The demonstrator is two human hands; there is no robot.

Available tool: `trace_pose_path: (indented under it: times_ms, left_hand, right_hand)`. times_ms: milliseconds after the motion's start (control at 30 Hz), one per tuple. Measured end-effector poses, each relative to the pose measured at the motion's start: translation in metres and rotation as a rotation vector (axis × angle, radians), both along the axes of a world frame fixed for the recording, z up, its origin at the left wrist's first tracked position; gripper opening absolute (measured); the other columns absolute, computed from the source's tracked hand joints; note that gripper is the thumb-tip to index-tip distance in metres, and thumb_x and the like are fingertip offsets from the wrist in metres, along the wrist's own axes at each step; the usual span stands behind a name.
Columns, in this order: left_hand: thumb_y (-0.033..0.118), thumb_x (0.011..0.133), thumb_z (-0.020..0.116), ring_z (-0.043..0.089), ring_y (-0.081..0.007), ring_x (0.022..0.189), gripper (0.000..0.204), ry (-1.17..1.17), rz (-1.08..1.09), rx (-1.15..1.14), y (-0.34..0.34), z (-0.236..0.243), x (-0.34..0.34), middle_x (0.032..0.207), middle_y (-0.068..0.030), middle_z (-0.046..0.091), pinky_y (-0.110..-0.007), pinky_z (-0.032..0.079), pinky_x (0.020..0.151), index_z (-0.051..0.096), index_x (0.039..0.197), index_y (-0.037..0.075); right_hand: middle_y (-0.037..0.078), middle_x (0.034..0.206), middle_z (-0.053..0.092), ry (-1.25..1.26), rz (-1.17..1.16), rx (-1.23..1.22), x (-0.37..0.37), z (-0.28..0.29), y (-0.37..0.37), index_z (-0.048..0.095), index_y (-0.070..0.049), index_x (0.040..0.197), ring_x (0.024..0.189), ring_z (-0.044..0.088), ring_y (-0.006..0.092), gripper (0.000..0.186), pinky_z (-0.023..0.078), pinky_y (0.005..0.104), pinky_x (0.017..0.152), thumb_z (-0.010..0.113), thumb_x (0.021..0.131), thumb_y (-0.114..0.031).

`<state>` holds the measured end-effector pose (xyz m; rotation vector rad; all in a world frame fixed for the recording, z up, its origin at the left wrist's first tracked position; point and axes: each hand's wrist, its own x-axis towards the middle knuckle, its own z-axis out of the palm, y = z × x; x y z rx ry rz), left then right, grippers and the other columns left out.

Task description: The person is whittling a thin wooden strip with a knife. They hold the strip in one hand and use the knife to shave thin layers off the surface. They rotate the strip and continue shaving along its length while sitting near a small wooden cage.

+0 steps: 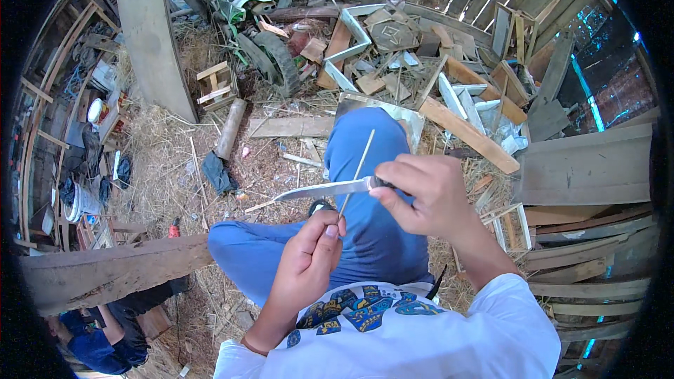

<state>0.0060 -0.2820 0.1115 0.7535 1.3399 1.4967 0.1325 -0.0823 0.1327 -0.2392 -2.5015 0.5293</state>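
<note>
My left hand (314, 253) is closed around the lower end of a thin, pale wooden stick (364, 153), which points up and away, leaning a little to the right. In my right hand (425, 189) is a knife, gripped by its dark handle. Its long metal blade (319, 190) points left and crosses the stick just above my left fist. From this view I cannot tell whether the edge touches the stick. Both hands are held over my lap, in front of my blue trousers (382, 238).
Scrap boards and white frames (351, 42) lie heaped ahead, beside a wheel (277, 63). A long beam (126, 267) runs to my left, with another person (98, 337) beyond it. Stacked planks (590, 168) stand at right. Straw and shavings (165, 168) cover the ground.
</note>
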Motion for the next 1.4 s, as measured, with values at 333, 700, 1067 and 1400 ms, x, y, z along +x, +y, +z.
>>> trace_pose_path:
  times_ms: [333, 700, 1067, 1400]
  left_hand:
    - [0.015, 0.114, 0.045, 0.033, -0.0016, 0.058, 0.016, -0.001, 0.056, -0.078, 0.005, 0.003, 0.002, 0.066, 0.0069, 0.037, -0.024, 0.027, 0.051, 0.054, 0.106, 0.004]
    - [0.014, 0.113, 0.046, 0.033, -0.0021, 0.058, 0.015, 0.026, 0.078, -0.082, -0.001, -0.001, 0.001, 0.065, 0.0064, 0.038, -0.023, 0.027, 0.051, 0.055, 0.106, 0.004]
    - [0.013, 0.111, 0.050, 0.038, -0.0026, 0.060, 0.013, 0.169, 0.107, -0.132, -0.010, 0.001, 0.002, 0.067, 0.0044, 0.043, -0.024, 0.032, 0.053, 0.057, 0.106, 0.004]
    - [0.015, 0.112, 0.050, 0.039, -0.0025, 0.060, 0.015, 0.165, 0.126, -0.118, -0.013, 0.000, 0.003, 0.067, 0.0048, 0.044, -0.023, 0.031, 0.053, 0.057, 0.107, 0.003]
  right_hand:
    - [0.004, 0.068, 0.056, 0.041, -0.116, 0.039, -0.002, -0.006, 0.008, 0.070, -0.015, 0.091, 0.056, 0.062, 0.0252, 0.016, 0.047, 0.0381, 0.050, 0.077, 0.088, -0.029]
    - [0.003, 0.067, 0.055, 0.034, -0.113, 0.018, -0.005, -0.009, 0.003, 0.069, -0.014, 0.090, 0.056, 0.063, 0.0245, 0.018, 0.048, 0.0378, 0.050, 0.076, 0.089, -0.030]
    - [0.003, 0.069, 0.061, -0.028, -0.063, 0.049, 0.000, -0.004, -0.014, 0.070, -0.014, 0.089, 0.059, 0.065, 0.0255, 0.015, 0.050, 0.0378, 0.052, 0.076, 0.089, -0.027]
    - [0.004, 0.066, 0.055, 0.011, -0.091, -0.011, -0.003, -0.004, -0.012, 0.068, -0.015, 0.088, 0.057, 0.063, 0.0252, 0.016, 0.048, 0.0390, 0.052, 0.075, 0.089, -0.029]
